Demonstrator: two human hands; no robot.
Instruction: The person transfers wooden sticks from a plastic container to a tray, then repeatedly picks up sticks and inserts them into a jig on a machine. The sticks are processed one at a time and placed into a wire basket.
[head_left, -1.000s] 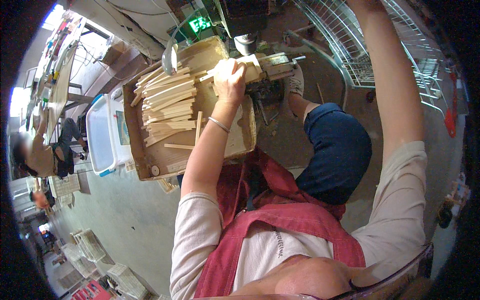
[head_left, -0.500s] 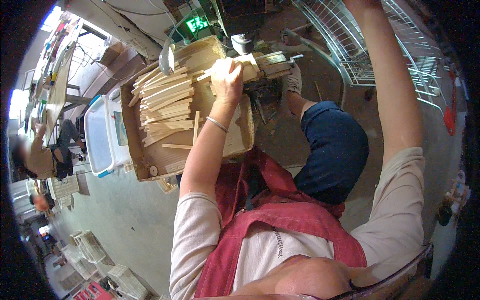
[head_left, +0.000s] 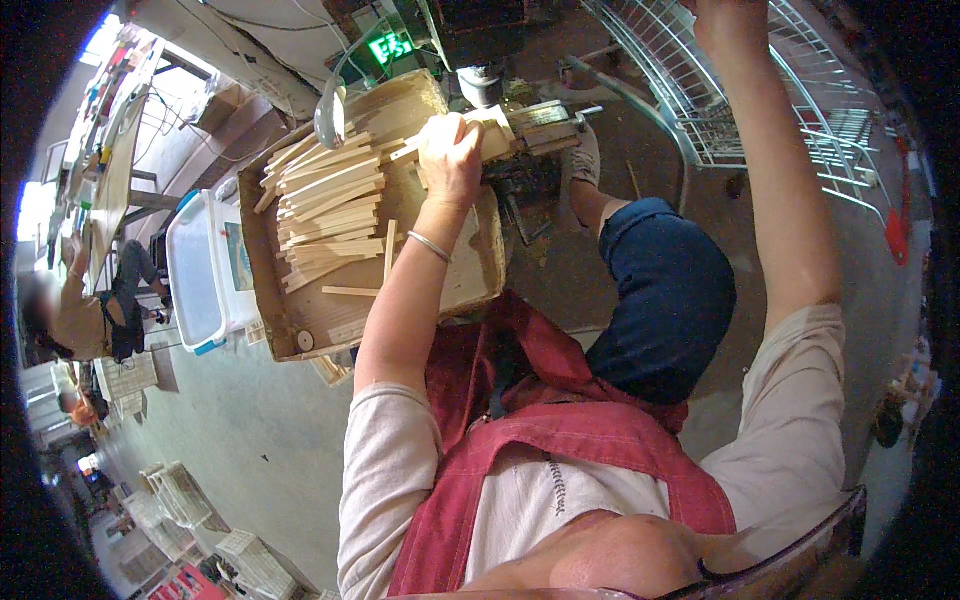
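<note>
Little changed since a second ago, left hand [head_left: 452, 150] still clenched on pale flat wooden slat [head_left: 497, 140], long axis pointing right into machine [head_left: 540, 125], loose slats [head_left: 325, 215] piled in cardboard tray [head_left: 300, 330], right hand [head_left: 722, 20] raised, grip unclear.

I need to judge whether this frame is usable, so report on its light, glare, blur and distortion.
Head view: heavy fisheye bending, with a black rim around the picture and the wire rack curving. The window area at far left is blown out white, and the green lit display glows. The left hand on the wooden piece and the wooden strips look sharp. The right hand is cut off at the top edge.
</note>
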